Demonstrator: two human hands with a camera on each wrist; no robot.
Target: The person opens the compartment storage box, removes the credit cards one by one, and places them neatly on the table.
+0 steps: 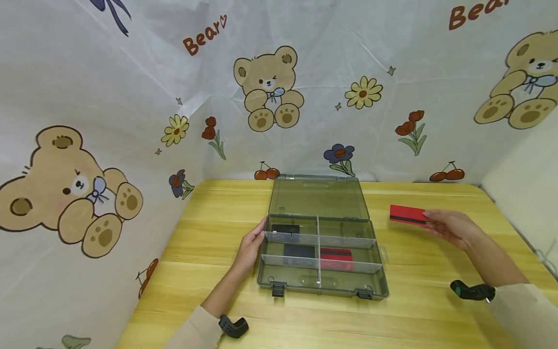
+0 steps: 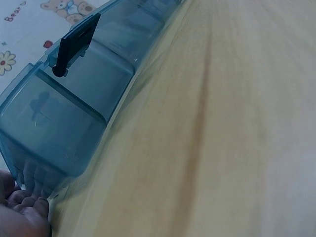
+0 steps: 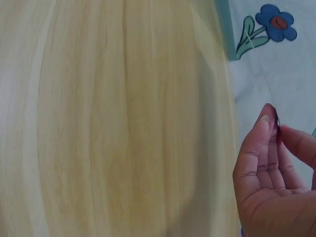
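My right hand (image 1: pixel 451 227) pinches one end of a red card (image 1: pixel 407 214) with a black stripe, held right of a clear grey compartment box (image 1: pixel 322 288). In the right wrist view the card (image 3: pixel 266 74) shows edge-on as a thin line. My left hand (image 1: pixel 251 245) grips the left side of the box, its fingers (image 2: pixel 32 205) against the wall in the left wrist view. Dark cards stand in the back left compartment (image 1: pixel 285 229) and the middle left one. Another red card (image 1: pixel 336 258) is in the middle right compartment.
The box's hinged lid (image 1: pixel 318 196) lies open toward the back of the wooden table (image 1: pixel 418 291). Two latches (image 1: pixel 278 290) are on the front edge. A bear-printed white cloth (image 1: pixel 314 140) hangs behind and to the left.
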